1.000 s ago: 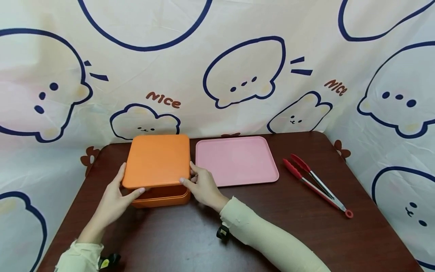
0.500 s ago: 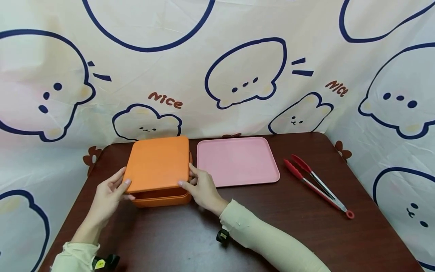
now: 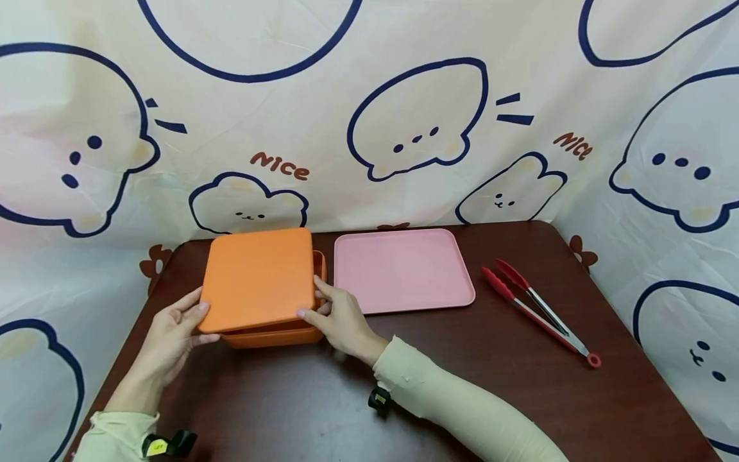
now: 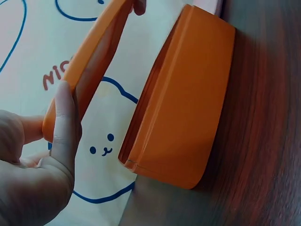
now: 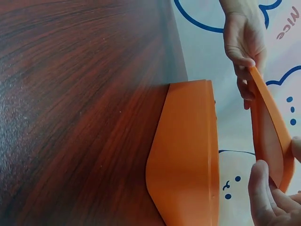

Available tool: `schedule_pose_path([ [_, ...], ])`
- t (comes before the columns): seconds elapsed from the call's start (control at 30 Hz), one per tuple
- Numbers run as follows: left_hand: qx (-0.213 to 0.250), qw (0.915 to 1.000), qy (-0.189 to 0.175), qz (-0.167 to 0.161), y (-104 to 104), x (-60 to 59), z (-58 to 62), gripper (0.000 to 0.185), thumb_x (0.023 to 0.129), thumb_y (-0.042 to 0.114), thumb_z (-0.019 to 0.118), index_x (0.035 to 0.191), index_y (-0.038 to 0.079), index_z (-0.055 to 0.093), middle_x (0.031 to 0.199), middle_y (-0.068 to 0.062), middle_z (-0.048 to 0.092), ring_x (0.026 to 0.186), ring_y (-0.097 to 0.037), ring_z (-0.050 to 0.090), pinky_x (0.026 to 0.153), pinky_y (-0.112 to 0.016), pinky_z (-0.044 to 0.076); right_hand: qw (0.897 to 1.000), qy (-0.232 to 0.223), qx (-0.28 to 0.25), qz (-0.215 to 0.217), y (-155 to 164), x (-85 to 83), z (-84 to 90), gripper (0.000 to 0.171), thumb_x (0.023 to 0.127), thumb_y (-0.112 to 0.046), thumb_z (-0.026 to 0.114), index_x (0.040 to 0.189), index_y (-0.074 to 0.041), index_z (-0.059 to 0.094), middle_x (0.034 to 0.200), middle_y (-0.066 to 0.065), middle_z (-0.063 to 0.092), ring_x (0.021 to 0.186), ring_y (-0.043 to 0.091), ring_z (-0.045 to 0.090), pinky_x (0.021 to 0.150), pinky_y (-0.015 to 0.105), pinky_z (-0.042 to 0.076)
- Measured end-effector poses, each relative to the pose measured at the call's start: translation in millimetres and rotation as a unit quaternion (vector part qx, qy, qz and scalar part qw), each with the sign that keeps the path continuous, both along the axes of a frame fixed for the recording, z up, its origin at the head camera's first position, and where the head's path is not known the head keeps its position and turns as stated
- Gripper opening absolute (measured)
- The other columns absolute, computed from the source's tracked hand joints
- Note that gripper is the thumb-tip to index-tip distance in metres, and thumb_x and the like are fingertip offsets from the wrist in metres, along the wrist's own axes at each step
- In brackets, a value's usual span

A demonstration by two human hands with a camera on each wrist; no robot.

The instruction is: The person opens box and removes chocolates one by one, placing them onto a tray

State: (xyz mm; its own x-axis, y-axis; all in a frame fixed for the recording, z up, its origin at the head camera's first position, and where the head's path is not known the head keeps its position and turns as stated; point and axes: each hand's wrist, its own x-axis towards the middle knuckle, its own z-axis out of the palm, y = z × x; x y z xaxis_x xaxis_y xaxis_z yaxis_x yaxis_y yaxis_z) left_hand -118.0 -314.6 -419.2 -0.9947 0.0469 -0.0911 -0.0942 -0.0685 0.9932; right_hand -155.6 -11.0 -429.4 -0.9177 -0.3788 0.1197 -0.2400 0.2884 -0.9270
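- The step in hand looks like lifting the orange lid (image 3: 256, 277) off the orange box (image 3: 277, 335): it hangs just above the box, shifted a little left, clear of the rim.
- Left hand (image 3: 170, 333) pinches the lid's left edge, thumb and fingers curled round it; right hand (image 3: 340, 321) has the same grip on the right edge.
- The box rests on the table (image 3: 450, 385), just beside the pink tray (image 3: 404, 269); red tongs (image 3: 537, 311) lie well apart.
- Next move, I judge, calls for a level carry to bare table.
- The box's inside is hidden in every view.
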Motion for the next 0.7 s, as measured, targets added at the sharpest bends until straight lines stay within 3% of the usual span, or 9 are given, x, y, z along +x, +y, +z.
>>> schedule_pose_path([
  [0.2,0.037,0.9993,-0.003,-0.007,-5.5,-0.2,-2.7,0.081,0.106,0.024,0.050,0.158,-0.004,-0.005,0.114,0.026,0.063,0.098,0.000,0.070,0.068,-0.024,0.060,0.999,0.011,0.021,0.031,5.4,-1.3,3.4,0.067,0.096,-0.024,0.071,0.154,-0.008,0.041,0.132,0.016,0.066,0.070,0.001,0.059,0.068,0.018,0.051],
  [0.43,0.078,0.9969,0.005,-0.005,-14.7,3.8,-4.7,0.080,0.106,0.020,0.049,0.158,-0.004,-0.008,0.118,0.022,0.065,0.095,-0.003,0.071,0.067,-0.024,0.060,0.998,0.020,0.029,0.053,19.9,-8.8,-5.4,0.059,0.100,-0.024,0.064,0.153,-0.008,0.042,0.127,0.012,0.069,0.068,0.003,0.058,0.068,0.019,0.049],
  [0.6,0.116,0.9931,0.012,0.009,-26.4,7.1,-7.1,0.076,0.106,0.020,0.049,0.161,0.004,0.000,0.117,0.018,0.068,0.092,-0.005,0.072,0.065,-0.024,0.059,0.998,0.024,0.039,0.052,39.8,-17.5,-17.0,0.057,0.101,-0.022,0.061,0.152,-0.006,0.042,0.125,0.015,0.070,0.073,0.016,0.066,0.072,0.020,0.051],
  [0.7,0.137,0.9903,0.016,0.017,-33.3,9.4,-9.6,0.068,0.106,0.019,0.049,0.162,0.010,0.013,0.118,0.014,0.069,0.091,-0.007,0.071,0.064,-0.024,0.059,0.998,0.014,0.044,0.051,51.7,-22.2,-19.9,0.055,0.101,-0.021,0.060,0.151,-0.004,0.045,0.124,0.016,0.070,0.074,0.030,0.070,0.064,0.023,0.054],
])
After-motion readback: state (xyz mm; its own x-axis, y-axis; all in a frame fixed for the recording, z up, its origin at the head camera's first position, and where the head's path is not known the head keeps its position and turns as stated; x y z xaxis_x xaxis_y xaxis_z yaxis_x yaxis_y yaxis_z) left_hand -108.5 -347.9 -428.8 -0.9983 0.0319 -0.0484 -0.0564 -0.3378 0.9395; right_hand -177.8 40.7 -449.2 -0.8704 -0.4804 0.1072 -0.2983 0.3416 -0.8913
